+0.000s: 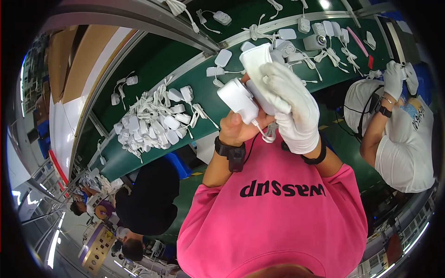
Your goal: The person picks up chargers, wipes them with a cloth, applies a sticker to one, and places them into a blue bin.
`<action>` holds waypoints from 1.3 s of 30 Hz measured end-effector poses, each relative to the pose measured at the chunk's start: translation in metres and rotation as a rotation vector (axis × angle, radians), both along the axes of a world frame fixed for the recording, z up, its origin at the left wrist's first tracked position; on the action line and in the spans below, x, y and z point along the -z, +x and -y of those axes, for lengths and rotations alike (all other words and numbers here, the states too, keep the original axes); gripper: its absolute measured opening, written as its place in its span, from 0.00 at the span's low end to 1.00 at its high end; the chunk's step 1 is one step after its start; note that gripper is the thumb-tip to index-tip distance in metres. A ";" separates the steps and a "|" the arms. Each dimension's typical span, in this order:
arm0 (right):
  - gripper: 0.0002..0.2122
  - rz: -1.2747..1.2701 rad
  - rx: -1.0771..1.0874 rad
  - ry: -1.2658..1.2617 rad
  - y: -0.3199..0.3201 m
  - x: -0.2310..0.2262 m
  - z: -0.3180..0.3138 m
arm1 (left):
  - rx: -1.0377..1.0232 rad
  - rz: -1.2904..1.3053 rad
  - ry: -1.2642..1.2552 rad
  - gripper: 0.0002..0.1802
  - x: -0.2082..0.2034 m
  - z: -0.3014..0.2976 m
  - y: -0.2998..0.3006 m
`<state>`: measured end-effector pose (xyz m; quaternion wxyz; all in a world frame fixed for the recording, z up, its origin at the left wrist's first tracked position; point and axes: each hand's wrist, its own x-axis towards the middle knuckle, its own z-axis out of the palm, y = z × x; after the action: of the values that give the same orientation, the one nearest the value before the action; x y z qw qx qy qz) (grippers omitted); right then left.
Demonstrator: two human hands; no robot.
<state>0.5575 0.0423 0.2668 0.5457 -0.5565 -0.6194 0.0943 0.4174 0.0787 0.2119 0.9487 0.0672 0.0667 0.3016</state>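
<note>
Bare, my left hand grips a white power adapter, its thumb against the lower side and its cable hanging down near my chest. A second pale adapter body shows beside it, partly hidden between my two hands. My right hand wears a white glove, its fingers together and pressed on a folded white cloth. Cloth and glove nearly match in colour, so the fingertips are hard to make out. Both hands are close together above the near edge of a green workbench.
A heap of white adapters with cables lies on the bench at left. More adapters are spread along the far side, near a pink strip. A metal frame post crosses at upper left. A co-worker with gloved hands is at right.
</note>
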 end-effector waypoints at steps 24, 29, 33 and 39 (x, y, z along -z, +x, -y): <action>0.08 0.555 0.037 -0.116 -0.021 -0.010 0.013 | -0.254 -0.105 0.126 0.46 -0.023 -0.003 0.025; 0.08 0.578 0.025 -0.097 -0.020 -0.009 0.016 | -0.395 0.055 -0.190 0.48 -0.025 -0.003 0.022; 0.10 0.508 -0.211 -0.192 0.002 -0.031 0.026 | -0.344 0.077 0.043 0.48 -0.017 -0.011 0.018; 0.13 0.026 0.033 0.040 0.017 -0.023 0.027 | -0.250 0.020 -0.040 0.49 -0.041 -0.011 0.029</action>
<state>0.5745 0.0154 0.2897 0.5501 -0.5567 -0.6190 0.0658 0.4460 0.0901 0.2532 0.9056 0.0365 0.0710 0.4165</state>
